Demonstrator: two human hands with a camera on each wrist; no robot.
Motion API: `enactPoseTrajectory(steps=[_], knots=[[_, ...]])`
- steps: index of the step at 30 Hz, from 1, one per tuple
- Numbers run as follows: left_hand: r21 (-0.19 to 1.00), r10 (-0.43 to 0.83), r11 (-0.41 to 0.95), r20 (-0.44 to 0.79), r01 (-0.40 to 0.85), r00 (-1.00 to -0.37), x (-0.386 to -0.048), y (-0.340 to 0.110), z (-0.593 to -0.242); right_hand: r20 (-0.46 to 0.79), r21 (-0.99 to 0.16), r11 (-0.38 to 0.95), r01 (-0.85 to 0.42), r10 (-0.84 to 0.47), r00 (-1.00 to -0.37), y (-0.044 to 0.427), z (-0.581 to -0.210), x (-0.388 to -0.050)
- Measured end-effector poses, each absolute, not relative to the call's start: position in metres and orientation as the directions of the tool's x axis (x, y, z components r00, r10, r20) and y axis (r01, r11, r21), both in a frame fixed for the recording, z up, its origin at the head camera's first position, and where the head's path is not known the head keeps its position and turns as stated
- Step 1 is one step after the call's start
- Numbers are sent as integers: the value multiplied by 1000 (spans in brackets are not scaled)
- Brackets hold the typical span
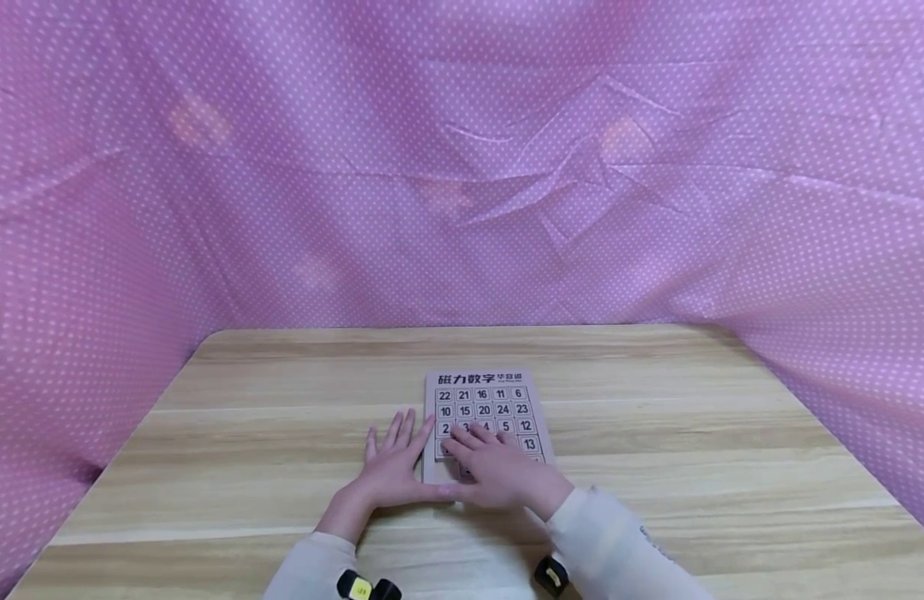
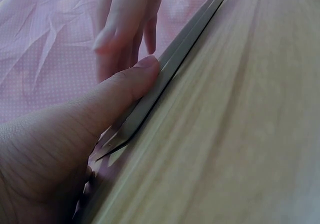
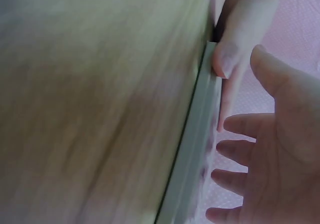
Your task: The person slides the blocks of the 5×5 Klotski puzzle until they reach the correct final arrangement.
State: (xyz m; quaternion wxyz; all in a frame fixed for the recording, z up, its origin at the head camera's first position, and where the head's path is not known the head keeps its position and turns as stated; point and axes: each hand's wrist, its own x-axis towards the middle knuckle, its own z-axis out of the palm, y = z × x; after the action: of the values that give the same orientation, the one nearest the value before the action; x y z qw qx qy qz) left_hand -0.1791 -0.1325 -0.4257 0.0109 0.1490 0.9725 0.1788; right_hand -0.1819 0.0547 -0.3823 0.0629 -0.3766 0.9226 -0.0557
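Nearest are two pale sleeves (image 1: 615, 542), with small black wrist boxes (image 1: 360, 587) by them. Then come the hands. The left hand (image 1: 390, 479) is by the near left corner of the puzzle board (image 1: 441, 474), its fingers spread wide and its thumb touching the near edge. The right hand (image 1: 499, 477) reaches over the near part of the board, its fingers apart and not gripping anything; I cannot tell if the tips touch the number tiles (image 1: 484, 410). The board lies flat on the middle of the tabletop (image 1: 282, 467). Its near left spot looks bare, with no tile in it. Much of the two near rows hides under the right hand, but 13 shows at the right. In the next row, 2, 3, 4 and 5 stand in counting order, then comes 12. Farther up, 10, 15, 20, 24, 23 and then 22, 21, 16, 11, 6 are all mixed. So I think a little is sorted and a lot of sliding is left. Past the board is the far tabletop edge, and behind that hangs a pink dotted cloth (image 1: 462, 250).
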Motion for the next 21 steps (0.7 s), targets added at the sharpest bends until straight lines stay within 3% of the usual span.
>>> enactPoseTrajectory(steps=[21], knots=[[350,302,889,35,295,-953,-179,-133,-428,-112,-83,666,-742,-746,-657,57,-383,-164]])
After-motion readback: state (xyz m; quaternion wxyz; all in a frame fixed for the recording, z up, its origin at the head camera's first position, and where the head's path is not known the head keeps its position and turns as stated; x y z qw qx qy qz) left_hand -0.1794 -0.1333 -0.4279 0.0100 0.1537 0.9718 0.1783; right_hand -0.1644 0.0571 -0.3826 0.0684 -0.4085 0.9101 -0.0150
